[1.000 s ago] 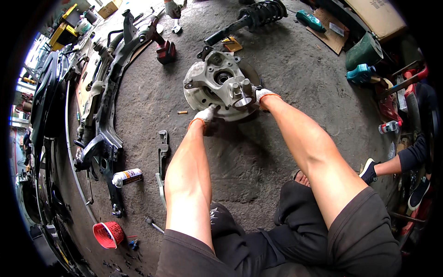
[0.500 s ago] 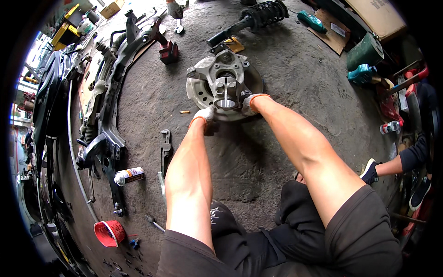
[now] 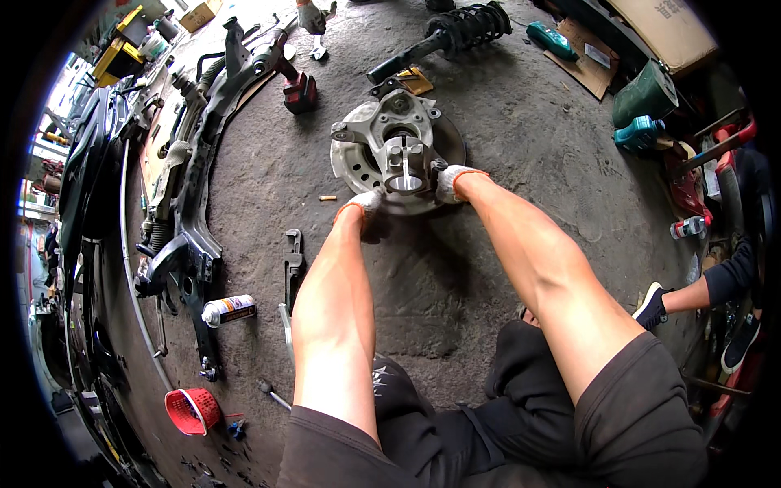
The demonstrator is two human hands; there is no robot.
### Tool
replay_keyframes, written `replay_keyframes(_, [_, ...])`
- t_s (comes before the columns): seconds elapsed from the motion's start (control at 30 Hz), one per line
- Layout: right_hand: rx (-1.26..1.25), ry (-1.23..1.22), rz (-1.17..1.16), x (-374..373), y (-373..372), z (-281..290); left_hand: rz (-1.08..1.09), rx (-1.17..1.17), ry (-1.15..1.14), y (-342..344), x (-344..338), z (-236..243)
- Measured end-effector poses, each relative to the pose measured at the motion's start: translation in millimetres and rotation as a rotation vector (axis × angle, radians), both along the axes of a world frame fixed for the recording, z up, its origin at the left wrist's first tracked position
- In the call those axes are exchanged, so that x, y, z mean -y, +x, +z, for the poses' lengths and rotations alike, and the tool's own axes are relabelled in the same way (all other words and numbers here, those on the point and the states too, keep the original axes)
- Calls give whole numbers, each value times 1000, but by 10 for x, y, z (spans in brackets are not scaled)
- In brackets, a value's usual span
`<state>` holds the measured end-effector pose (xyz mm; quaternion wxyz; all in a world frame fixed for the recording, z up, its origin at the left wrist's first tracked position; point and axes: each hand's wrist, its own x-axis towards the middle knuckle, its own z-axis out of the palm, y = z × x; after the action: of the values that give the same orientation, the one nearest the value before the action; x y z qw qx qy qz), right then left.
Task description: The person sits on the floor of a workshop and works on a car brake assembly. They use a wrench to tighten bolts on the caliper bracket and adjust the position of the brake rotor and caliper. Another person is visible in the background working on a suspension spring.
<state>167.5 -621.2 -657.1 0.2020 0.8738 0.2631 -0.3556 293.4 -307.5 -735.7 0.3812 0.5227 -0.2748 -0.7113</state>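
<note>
A grey metal steering knuckle [image 3: 399, 122] lies on the floor in front of me, its round clamp opening toward me. Beneath it sits a brake disc with a pale dust shield [image 3: 348, 165] on the left side. My left hand [image 3: 368, 200], in a white glove with an orange cuff, curls round the near left edge of this assembly. In a matching glove, my right hand [image 3: 450, 183] is closed at the near right side, beside the clamp. The fingertips of both hands are partly hidden.
A strut with a coil spring [image 3: 472, 28] lies beyond the knuckle. To the left are a long black subframe [image 3: 195, 195], a red cordless impact wrench [image 3: 299, 92], a pipe wrench [image 3: 293, 264], a spray can [image 3: 229, 310] and a red basket [image 3: 192, 411]. Another person's gloved hand [image 3: 310, 16] shows at the top.
My right hand has shifted slightly to the right along the assembly's near side. The left hand and the knuckle are almost where they were.
</note>
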Motion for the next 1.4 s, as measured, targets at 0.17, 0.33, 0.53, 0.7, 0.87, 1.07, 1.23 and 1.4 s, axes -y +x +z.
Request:
replay_keyframes(0.17, [257,434,-931,3,-311,59,378,1,510,-724,554,888])
replay_keyframes(0.33, [409,544,-1059,-214,-288,530,353,133,518,-1065,444,2097])
replay_keyframes(0.53, [225,693,-1068,-697,225,-329,436,77,643,-1051,-187,1722])
replay_keyframes(0.7, [577,764,-1165,1630,156,-2138,205,67,428,-1052,936,1554])
replay_keyframes(0.87, [364,1025,-1573,19,384,-1439,337,36,599,-947,155,1280])
replay_keyframes(1.07, [334,1037,-1819,150,95,-87,336,75,530,-981,564,1644])
replay_keyframes(1.23, [197,952,-1712,94,70,368,490,62,595,-949,592,1619])
replay_keyframes(1.4, [48,915,-1666,140,24,455,576,118,560,-930,506,1376])
